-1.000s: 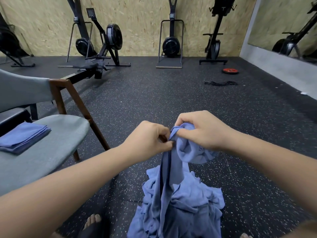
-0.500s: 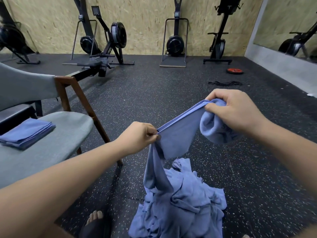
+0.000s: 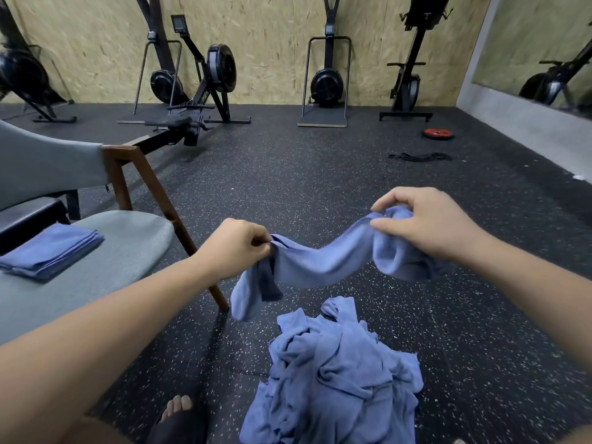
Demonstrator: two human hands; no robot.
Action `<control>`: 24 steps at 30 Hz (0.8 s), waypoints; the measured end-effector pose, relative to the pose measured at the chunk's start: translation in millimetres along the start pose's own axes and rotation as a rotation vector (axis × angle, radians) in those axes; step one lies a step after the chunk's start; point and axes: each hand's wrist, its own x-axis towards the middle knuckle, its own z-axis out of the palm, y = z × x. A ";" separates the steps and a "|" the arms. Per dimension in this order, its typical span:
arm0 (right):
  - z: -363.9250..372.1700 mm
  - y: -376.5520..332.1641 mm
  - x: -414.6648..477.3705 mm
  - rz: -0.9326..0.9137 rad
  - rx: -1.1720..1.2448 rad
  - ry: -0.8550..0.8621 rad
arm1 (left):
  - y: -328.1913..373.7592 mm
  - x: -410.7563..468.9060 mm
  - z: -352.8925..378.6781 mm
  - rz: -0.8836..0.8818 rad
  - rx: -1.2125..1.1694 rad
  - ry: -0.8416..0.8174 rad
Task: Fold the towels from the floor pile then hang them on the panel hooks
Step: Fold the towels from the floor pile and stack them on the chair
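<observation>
A blue towel (image 3: pixel 323 262) hangs stretched between both hands, clear above the floor. My left hand (image 3: pixel 234 248) pinches one end, and a loose fold droops below it. My right hand (image 3: pixel 426 224) grips the other end, bunched under the palm. Directly beneath lies the crumpled pile of blue towels (image 3: pixel 336 376) on the black speckled floor. Folded blue towels (image 3: pixel 51 249) lie stacked on the grey seat of a chair (image 3: pixel 128 238) to the left. No panel hooks are in view.
The chair's wooden leg (image 3: pixel 179 232) slants down just left of my left hand. Rowing machines (image 3: pixel 198 91) and other gym machines (image 3: pixel 326 78) line the far wooden wall. A red weight plate (image 3: pixel 438 133) and black bands (image 3: pixel 419 156) lie on the floor at the right. My foot (image 3: pixel 176 411) shows at the bottom.
My hands have drawn apart, spreading the towel sideways. The towel has come fully off the pile and now hangs free. My right hand dropped lower than half a second ago.
</observation>
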 end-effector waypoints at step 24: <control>44.2 -34.6 -14.4 -0.196 0.021 -0.220 | 73.3 -10.0 -7.5 0.208 0.030 -0.137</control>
